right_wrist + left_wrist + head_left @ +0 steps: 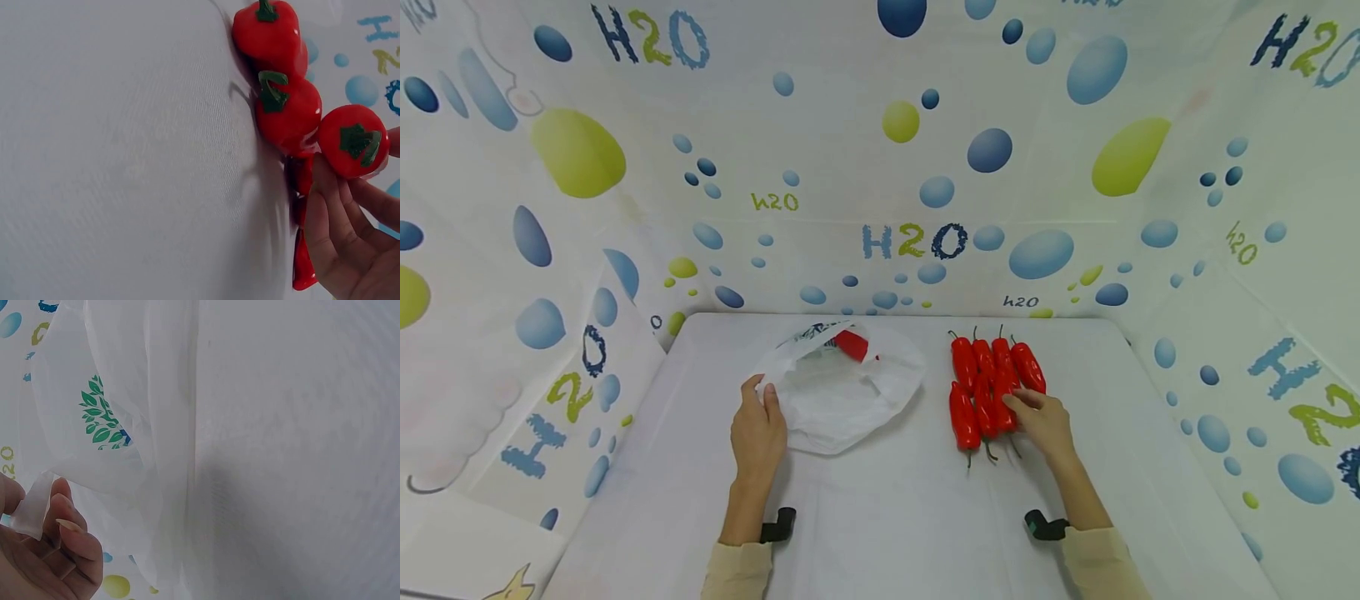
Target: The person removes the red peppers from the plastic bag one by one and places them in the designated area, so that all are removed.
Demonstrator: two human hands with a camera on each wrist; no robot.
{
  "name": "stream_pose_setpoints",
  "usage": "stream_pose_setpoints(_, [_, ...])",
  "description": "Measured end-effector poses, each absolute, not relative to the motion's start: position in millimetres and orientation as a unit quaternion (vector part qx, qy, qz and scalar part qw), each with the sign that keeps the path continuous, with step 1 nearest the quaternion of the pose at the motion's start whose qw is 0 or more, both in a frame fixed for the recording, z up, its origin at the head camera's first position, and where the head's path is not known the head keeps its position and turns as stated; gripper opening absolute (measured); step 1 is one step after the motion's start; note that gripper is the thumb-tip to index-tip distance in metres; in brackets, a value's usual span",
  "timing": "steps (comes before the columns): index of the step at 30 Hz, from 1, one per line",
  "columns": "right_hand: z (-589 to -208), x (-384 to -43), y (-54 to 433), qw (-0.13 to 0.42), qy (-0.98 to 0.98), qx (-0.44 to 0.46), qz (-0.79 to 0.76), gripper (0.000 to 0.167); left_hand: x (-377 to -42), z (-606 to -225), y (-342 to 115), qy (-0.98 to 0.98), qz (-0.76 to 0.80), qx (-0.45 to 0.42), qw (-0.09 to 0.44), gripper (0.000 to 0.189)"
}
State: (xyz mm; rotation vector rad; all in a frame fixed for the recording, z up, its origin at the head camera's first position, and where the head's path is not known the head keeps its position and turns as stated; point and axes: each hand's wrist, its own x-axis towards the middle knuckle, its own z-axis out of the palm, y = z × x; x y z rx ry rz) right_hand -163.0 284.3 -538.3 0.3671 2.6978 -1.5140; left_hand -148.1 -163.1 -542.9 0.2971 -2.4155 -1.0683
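A white plastic bag (850, 412) lies with its mouth spread open on the table, and something red (852, 345) shows inside it. My left hand (758, 433) pinches the bag's rim at its left side; in the left wrist view the thin plastic passes between thumb and fingers. Green leaf print (103, 422) shows on the bag. To the right, several shiny red peppers (964, 417) with green stems lie in two rows. My right hand (1043, 421) grips the rightmost pepper of the near row (353, 140), which appears raised above its neighbours in the right wrist view.
A white cloth-covered table (887, 525) carries the bag and peppers. Behind and on both sides stand white walls (835, 150) printed with bubbles and H2O lettering. A strip of table separates the bag from the peppers.
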Motion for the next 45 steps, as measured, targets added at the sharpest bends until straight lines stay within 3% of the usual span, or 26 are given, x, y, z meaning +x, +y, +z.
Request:
stream_pose_setpoints(38, [-549, -160, 291, 0.024, 0.910, 0.098, -0.403, 0.054, -150, -545, -163, -0.883, -0.387, 0.101, 0.247, 0.045])
stream_pose_setpoints(45, [-541, -163, 287, 0.004, 0.913, 0.092, -0.397, 0.054, -149, -544, -163, -0.882, -0.388, 0.103, 0.247, 0.045])
